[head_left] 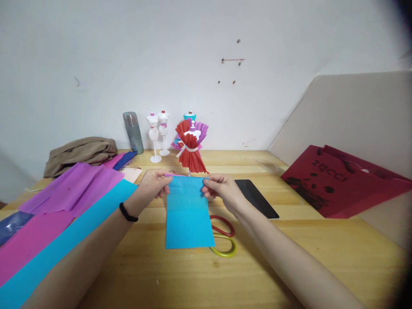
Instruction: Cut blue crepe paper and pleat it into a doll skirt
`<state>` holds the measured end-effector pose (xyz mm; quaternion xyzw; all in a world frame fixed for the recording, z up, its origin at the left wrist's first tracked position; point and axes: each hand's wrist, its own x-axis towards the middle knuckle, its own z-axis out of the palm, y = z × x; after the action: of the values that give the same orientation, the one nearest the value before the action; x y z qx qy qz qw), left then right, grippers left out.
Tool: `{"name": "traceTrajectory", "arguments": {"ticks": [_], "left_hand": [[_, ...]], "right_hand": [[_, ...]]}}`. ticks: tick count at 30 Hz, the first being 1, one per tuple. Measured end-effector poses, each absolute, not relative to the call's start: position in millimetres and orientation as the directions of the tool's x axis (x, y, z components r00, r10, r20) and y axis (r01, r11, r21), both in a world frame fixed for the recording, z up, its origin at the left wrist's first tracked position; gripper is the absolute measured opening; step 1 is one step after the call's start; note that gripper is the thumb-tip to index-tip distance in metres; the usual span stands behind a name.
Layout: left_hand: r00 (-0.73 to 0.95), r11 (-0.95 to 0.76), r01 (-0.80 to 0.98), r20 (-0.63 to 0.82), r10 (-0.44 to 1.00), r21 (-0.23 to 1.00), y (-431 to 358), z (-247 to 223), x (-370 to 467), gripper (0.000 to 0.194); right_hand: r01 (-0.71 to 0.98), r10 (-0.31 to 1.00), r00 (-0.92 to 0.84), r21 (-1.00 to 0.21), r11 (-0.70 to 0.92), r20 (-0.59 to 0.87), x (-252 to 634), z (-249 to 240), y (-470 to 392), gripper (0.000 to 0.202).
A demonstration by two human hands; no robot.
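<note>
A rectangle of bright blue paper (188,223) with a crease across it hangs between my two hands above the table. My left hand (154,183) pinches its top left corner, where a sliver of pink shows behind the edge. At the top right corner, my right hand (222,189) grips the sheet between thumb and fingers. Partly hidden by the paper lies a pair of scissors (225,244) with one red and one yellow handle loop; the blades are covered. Just beyond my hands stands a small dress form (192,150) in pleated red and purple paper.
White mini dress forms (155,137) and a grey-green flask (133,133) stand by the wall. Purple paper (80,189), pink and blue sheets and a brown cloth (82,154) lie left. A black tablet-like slab (255,199) and a red paper bag (341,184) are right.
</note>
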<state>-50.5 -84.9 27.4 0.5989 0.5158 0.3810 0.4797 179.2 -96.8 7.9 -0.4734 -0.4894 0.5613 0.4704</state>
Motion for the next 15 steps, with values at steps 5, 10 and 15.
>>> {"name": "traceTrajectory", "arguments": {"ticks": [5,10,15], "left_hand": [[0.099,0.132,0.123,-0.145,0.985,0.984,-88.8,30.7,-45.6,0.012],[0.069,0.22,-0.085,-0.215,0.974,0.972,-89.8,23.5,-45.7,0.004],[0.096,0.231,-0.164,-0.217,0.971,0.959,-90.6,19.3,-47.0,0.003]], "right_hand": [[-0.206,0.992,-0.076,-0.971,-0.119,-0.106,175.2,2.5,-96.2,0.031],[-0.299,0.985,-0.099,-0.94,-0.167,-0.144,172.3,1.0,-98.0,0.027],[-0.34,0.983,-0.107,-0.923,-0.179,-0.152,171.7,-2.3,-98.6,0.026]]}}
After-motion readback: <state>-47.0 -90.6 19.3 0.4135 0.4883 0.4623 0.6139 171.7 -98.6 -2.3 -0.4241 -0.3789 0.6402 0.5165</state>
